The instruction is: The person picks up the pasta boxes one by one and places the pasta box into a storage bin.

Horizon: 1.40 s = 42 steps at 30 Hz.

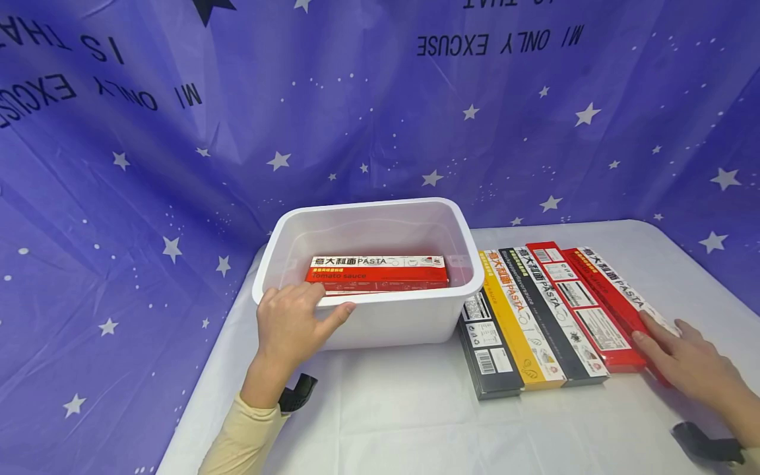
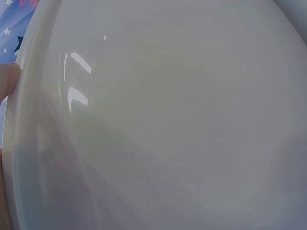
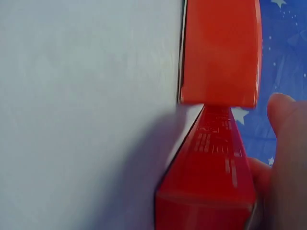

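Observation:
My left hand [image 1: 291, 323] grips the front rim of a white plastic bin [image 1: 386, 323], fingers over the edge and thumb along the outside. In the left wrist view the bin wall [image 2: 182, 120] fills most of the picture. Inside the bin lies a red and white tomato sauce pasta box [image 1: 377, 272], with another box edge showing below it. At the right, my right hand [image 1: 691, 356] holds the near part of the outermost red pasta box [image 1: 605, 280]. That red box [image 3: 206, 167] also shows in the right wrist view, with fingers at its side.
Beside the bin several pasta boxes lie in a row: a black one [image 1: 489, 349], a yellow one [image 1: 522, 323], another black one [image 1: 552, 316] and a red one [image 1: 588, 310]. A white cloth covers the table [image 1: 404, 409]. A purple starred curtain [image 1: 368, 119] hangs behind.

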Tool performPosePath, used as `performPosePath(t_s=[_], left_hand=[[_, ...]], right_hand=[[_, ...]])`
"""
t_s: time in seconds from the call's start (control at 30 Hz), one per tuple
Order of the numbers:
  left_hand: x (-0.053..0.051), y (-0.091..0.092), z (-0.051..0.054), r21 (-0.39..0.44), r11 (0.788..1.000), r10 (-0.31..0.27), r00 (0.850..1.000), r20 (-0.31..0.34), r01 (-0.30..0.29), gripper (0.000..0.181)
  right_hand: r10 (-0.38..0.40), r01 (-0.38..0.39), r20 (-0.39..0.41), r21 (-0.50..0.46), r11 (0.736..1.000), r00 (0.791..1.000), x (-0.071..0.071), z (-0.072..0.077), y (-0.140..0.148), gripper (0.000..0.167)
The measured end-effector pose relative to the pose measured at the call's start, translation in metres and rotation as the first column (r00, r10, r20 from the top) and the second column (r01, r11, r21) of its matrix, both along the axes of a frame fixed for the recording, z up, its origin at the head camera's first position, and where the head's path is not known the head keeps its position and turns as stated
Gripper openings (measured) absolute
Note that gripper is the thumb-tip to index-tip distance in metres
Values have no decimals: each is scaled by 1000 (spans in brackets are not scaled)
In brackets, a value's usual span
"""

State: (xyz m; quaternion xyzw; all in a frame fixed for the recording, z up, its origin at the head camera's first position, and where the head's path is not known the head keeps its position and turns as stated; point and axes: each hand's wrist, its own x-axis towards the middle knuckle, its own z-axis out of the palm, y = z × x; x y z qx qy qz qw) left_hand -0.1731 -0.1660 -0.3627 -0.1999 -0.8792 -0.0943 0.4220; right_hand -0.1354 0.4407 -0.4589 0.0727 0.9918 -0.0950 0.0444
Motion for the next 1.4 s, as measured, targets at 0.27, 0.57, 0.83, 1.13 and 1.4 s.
performPosePath(t_s=[0.27,0.57,0.83,1.13,1.4], left_hand=[[0,0,0,1,1000,4,1000,15,-4,80],[0,0,-1,-2,1000,7,1000,20,-7,80],[0,0,-1,3,1000,5,1000,22,-5,80],[0,0,0,0,1000,6,1000,16,-6,80],[0,0,0,1,1000,5,1000,22,-5,79]], right_hand=[[-5,5,-8,36,999,1000,-1,-5,12,92],[-126,128,-20,96,987,992,-1,-12,12,105],[-138,145,-64,114,983,988,0,-13,9,100],[-195,205,-87,125,971,977,1,-15,8,84],[-185,201,-126,137,970,975,2,-10,4,81]])
